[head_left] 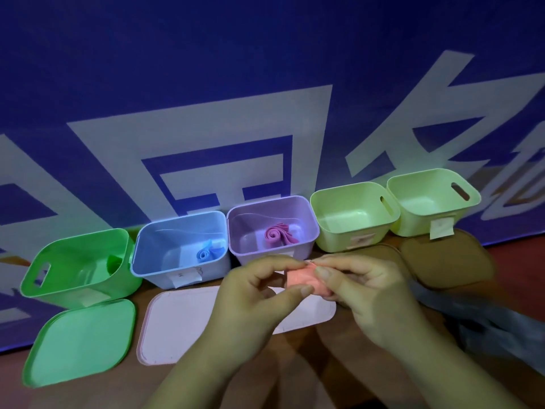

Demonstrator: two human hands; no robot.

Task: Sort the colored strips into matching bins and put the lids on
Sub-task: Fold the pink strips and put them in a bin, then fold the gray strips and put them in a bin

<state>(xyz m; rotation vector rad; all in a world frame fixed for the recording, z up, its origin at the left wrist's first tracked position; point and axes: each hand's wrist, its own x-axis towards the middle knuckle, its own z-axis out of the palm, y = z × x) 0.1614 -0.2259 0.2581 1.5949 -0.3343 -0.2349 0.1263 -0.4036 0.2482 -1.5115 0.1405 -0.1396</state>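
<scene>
Both hands pinch a rolled orange-pink strip (pixel 302 279) in front of the purple bin: my left hand (pixel 253 293) holds its left side, my right hand (pixel 362 293) its right. Several bins stand in a row along the wall. The green bin (pixel 44 278) holds a green strip (pixel 113 262). The blue bin (pixel 156 261) holds a blue rolled strip (pixel 205 254). The purple bin (pixel 306 231) holds a purple rolled strip (pixel 278 235). Two pale yellow-green bins (pixel 333 234) (pixel 413 219) look empty.
A green lid (pixel 79 340) lies in front of the green bin. A pale pink lid (pixel 174 323) lies under my hands. Two brown lids (pixel 445 261) lie before the yellow-green bins. Grey cloth (pixel 483 320) lies at the right. A blue banner wall rises behind.
</scene>
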